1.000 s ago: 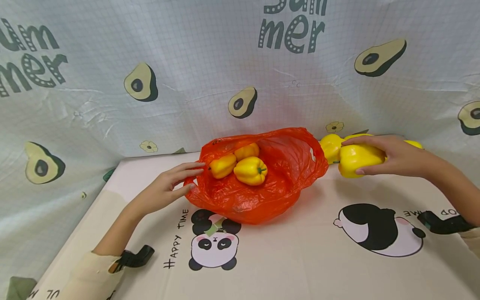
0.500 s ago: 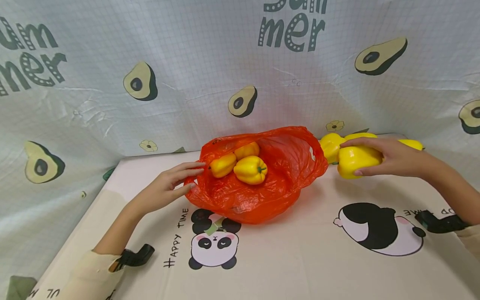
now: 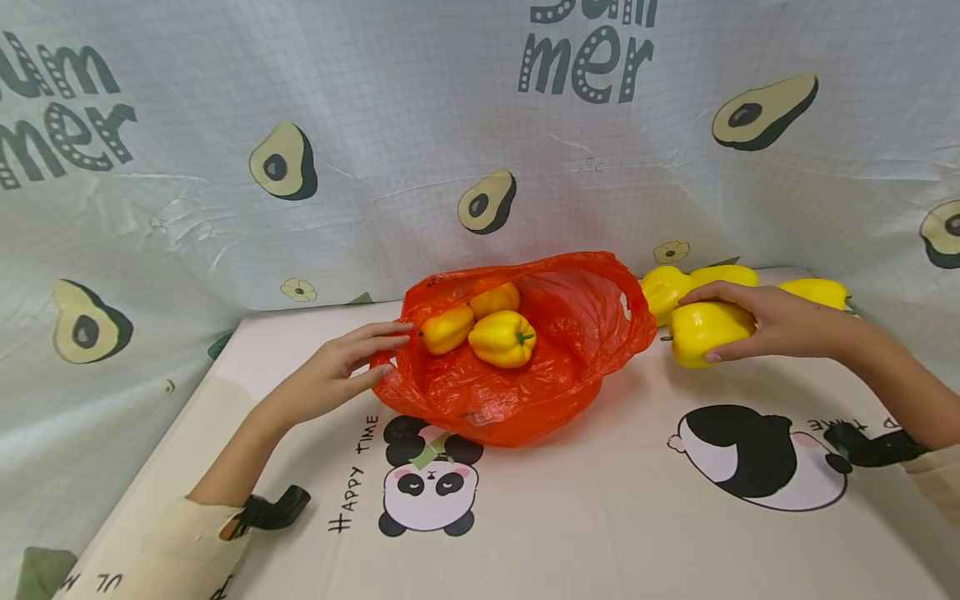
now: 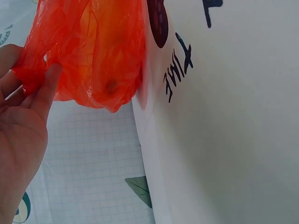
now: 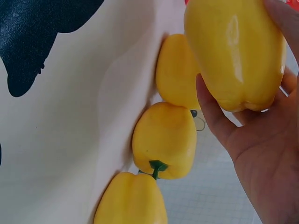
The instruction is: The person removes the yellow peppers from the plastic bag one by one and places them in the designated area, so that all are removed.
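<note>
A red plastic bag point(image 3: 510, 408) lies with its mouth wide on the table in the head view. Inside it are a bright yellow bell pepper point(image 3: 501, 340) and two more orange-tinted ones seen partly through the film. My left hand point(image 3: 326, 379) holds the bag's left handle between thumb and fingers, as the left wrist view also shows at the red film point(image 4: 93, 51). To the right of the bag, my right hand point(image 3: 795, 321) grips a yellow bell pepper point(image 3: 707, 332) around its sides, stem pointing left. In the right wrist view this pepper point(image 5: 236, 51) is held above the table.
Behind the right hand, several yellow bell peppers lie in a row along the back edge, among them a left pepper point(image 3: 662, 292) and a right pepper point(image 3: 817, 292). A printed cloth backdrop point(image 3: 390, 217) rises behind the table point(image 3: 570, 517), which bears panda drawings.
My right hand has moved slightly left and toward me with the yellow bell pepper, showing more of the peppers behind it. The left hand and bag have stayed put.
</note>
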### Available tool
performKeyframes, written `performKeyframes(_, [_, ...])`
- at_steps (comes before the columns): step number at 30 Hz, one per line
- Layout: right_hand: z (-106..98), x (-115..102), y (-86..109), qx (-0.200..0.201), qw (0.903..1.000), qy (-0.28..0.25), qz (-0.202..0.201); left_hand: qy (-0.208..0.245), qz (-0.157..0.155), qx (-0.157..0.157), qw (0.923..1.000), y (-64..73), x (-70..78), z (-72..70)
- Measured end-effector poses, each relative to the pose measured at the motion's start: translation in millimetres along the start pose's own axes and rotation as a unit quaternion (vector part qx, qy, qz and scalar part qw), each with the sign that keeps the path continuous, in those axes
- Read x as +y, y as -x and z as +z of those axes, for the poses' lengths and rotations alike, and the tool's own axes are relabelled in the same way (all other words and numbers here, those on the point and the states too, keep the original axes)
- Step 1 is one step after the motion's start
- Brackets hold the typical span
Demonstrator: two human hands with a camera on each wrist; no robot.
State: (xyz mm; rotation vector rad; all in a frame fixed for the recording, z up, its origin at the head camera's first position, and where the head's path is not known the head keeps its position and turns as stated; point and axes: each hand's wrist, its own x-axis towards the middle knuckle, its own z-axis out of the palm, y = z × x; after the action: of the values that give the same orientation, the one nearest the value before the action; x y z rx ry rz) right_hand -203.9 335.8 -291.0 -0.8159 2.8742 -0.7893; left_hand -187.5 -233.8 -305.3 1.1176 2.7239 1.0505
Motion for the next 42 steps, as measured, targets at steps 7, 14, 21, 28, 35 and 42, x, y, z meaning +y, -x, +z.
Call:
performKeyframes(7, [4, 4, -3.7, 0.025, 0.9995, 0.01, -0.018, 0.002, -0.001, -0.001, 1.0, 0.1, -0.4, 0.8])
performKeyframes(14, [10, 6, -6.1, 0.034, 0.999, 0.023, -0.019, 0.01, -0.003, -0.003, 0.9999, -0.4, -0.6, 3.9])
performKeyframes(21, [10, 8, -6.9, 0.0, 0.9994, 0.03, 0.018, 0.008, 0.002, -0.001, 1.0, -0.3, 0.1, 3.7])
performKeyframes(28, [11, 10, -8.3, 0.003, 0.9986, 0.03, 0.042, 0.006, 0.002, 0.001, 1.0, 0.8, 0.5, 2.4])
performKeyframes(35, [15, 12, -10.9, 0.011, 0.9976, 0.039, 0.056, 0.005, -0.001, 0.003, 1.0, 1.6, 0.6, 2.4])
performKeyframes(42, [18, 13, -12.3, 0.02, 0.9972, 0.043, 0.057, 0.002, 0.0, 0.005, 1.0, 1.0, 0.6, 1.7])
